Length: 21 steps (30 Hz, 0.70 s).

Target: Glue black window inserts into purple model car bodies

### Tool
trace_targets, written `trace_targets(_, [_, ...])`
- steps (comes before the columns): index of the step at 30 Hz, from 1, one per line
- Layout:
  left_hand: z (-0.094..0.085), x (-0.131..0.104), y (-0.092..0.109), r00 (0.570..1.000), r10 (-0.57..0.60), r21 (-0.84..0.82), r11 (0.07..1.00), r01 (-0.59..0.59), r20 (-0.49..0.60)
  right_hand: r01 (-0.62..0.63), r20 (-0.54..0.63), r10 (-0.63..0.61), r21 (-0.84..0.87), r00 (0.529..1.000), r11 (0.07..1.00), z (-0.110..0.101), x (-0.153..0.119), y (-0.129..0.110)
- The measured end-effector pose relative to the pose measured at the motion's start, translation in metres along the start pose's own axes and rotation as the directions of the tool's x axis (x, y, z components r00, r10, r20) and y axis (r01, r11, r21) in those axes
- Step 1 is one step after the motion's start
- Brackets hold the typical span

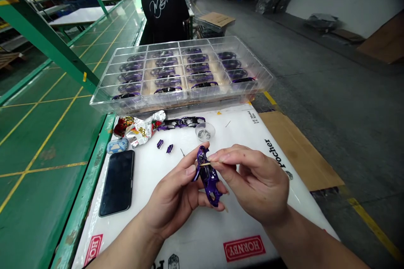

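Observation:
My left hand (pixel 179 193) holds a purple and black car body shell (pixel 209 180) above the white work surface, its fingers around the shell's sides. My right hand (pixel 257 176) pinches a thin light-coloured stick (pixel 205 164), whose tip touches the upper part of the shell. Beyond the hands stands a small clear cup (pixel 205 133) with tiny bits inside. Two small purple parts (pixel 164 146) lie left of it. More purple shells (pixel 181 123) rest behind them.
A clear compartment tray (pixel 183 71) of purple shells spans the back. At left lie a phone (pixel 116 183), a blue case (pixel 117 146) and a crumpled snack wrapper (pixel 139 128). A person in black (pixel 164 6) is beyond the tray.

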State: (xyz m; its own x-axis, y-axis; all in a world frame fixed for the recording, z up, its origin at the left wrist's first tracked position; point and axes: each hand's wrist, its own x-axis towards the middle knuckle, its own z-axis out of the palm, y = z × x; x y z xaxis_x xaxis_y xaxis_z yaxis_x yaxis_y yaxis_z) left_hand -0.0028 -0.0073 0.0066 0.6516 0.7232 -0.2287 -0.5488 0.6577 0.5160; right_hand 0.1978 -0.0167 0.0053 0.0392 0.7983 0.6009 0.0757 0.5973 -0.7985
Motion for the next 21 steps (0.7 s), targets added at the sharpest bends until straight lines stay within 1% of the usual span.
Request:
trace_targets(3, [0.0003,-0.0009,-0.0009,1.0,0.008,0.002,1.0,-0.008,-0.003,0.031,0.003,-0.031,-0.014,1.0,0.999,-0.0003,0.0008,0.0003])
trace_targets(12, [0.0022,-0.0007,-0.0041,1.0,0.028,0.059,0.998,-0.028,-0.003,0.018,-0.005,-0.018,-0.032,1.0,0.999,-0.0005,0.0011,-0.0014])
trace_targets(16, [0.0038,-0.0008,-0.0048,0.998,0.034,0.117,0.993,-0.029,-0.043,-0.011,-0.012,0.011,-0.026,1.0,1.0,-0.001,0.0002,0.0])
trace_targets(21, [0.0027,0.0003,-0.0059,0.998,0.027,0.14,0.99,-0.019,-0.055,-0.07,-0.046,0.07,-0.016,0.997,0.997,-0.0002,-0.0012,0.0016])
